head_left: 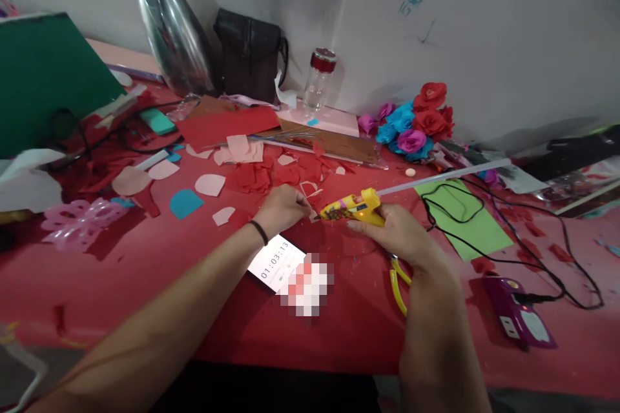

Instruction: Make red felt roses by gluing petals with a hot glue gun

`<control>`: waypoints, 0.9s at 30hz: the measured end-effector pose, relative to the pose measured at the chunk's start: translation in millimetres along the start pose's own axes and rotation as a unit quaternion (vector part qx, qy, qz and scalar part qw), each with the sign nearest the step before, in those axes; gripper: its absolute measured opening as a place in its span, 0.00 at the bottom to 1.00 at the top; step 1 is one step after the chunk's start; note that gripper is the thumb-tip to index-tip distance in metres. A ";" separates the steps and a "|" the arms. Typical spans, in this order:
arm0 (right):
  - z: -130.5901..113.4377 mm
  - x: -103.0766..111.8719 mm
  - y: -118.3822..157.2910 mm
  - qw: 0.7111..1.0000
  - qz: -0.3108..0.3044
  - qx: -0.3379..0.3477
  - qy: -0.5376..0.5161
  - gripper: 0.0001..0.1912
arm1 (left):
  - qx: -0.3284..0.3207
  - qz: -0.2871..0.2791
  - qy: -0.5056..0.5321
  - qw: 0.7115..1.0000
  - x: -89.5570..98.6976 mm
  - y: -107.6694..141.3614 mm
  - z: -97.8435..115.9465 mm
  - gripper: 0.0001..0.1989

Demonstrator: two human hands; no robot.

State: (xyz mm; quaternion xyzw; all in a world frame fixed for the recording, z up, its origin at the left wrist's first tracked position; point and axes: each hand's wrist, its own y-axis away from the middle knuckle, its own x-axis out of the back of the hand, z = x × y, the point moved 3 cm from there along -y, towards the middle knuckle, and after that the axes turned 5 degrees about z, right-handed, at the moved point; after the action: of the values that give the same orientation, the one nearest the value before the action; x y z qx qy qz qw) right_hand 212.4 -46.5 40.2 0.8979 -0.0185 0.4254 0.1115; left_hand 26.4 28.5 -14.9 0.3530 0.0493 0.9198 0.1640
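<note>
My right hand (404, 232) is wrapped round a yellow hot glue gun (346, 206), which points left. A long translucent glue stick (445, 177) juts from its back end. My left hand (285, 208) is closed in a pinch at the gun's nozzle, on what looks like a small pale pink paper petal (314, 213); the fingers partly hide it. Beneath my left wrist lies a lit phone (276, 263) showing a timer. Yellow-handled pliers (398, 289) lie under my right wrist, their front end hidden.
Loose red petals (248, 177) and a blue petal (186, 204) lie on the red table (339, 335). Behind stand a steel jug (174, 26), a black bag (249, 55), a glass bottle (317, 84) and paper flowers (416, 122). A black cable (489, 250) reaches a purple power strip (518, 313).
</note>
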 end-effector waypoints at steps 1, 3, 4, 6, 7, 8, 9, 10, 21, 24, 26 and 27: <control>0.2 -1.1 -0.8 1.000 -0.004 0.007 0.010 0.17 | 0.003 -0.002 0.008 1.000 -0.5 -0.4 -0.4 0.06; 0.8 -2.9 -2.4 1.000 -0.006 0.020 0.022 0.16 | 0.010 -0.006 0.023 1.000 -1.3 -0.7 -1.0 0.06; 1.0 -3.9 -3.2 0.999 -0.008 0.026 0.022 0.15 | 0.013 -0.006 0.027 1.000 -1.4 -0.7 -1.2 0.06; 1.2 -6.2 -4.3 0.999 -0.018 0.036 0.011 0.14 | 0.011 -0.001 0.027 1.000 -1.0 -0.5 -0.8 0.06; 1.1 -7.4 -4.8 0.999 -0.024 0.040 0.006 0.13 | 0.008 0.001 0.023 1.000 -0.6 -0.3 -0.5 0.06; 1.2 -8.4 -5.3 0.999 -0.027 0.042 0.004 0.12 | 0.005 0.003 0.019 1.000 -0.2 -0.1 0.0 0.06; 1.5 -9.1 -5.7 0.999 -0.028 0.042 0.005 0.12 | 0.002 0.003 0.016 1.000 0.1 0.1 0.5 0.06; 2.0 -9.7 -6.3 0.999 -0.026 0.040 0.008 0.12 | 0.001 0.002 0.013 1.000 0.3 0.4 0.9 0.06; 1.1 -10.5 -6.7 0.999 -0.030 0.015 0.023 0.12 | -0.006 -0.002 0.009 1.000 2.1 2.1 3.0 0.06; 0.5 -10.1 -6.1 0.999 -0.029 0.017 0.019 0.11 | -0.008 -0.003 0.010 1.000 2.1 1.6 2.5 0.05; 0.8 -9.7 -6.0 0.999 -0.028 0.018 0.023 0.12 | -0.008 -0.003 0.007 1.000 2.2 1.6 2.3 0.05; 1.1 -9.4 -6.0 0.999 -0.026 0.017 0.027 0.12 | -0.009 -0.004 0.006 1.000 2.3 1.8 2.5 0.06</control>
State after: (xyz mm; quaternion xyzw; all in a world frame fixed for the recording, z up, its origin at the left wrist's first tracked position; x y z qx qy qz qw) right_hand 208.0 -41.4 31.3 0.8879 0.0153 0.4468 0.1081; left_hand 25.9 27.5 -11.2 0.3456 0.0433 0.9217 0.1709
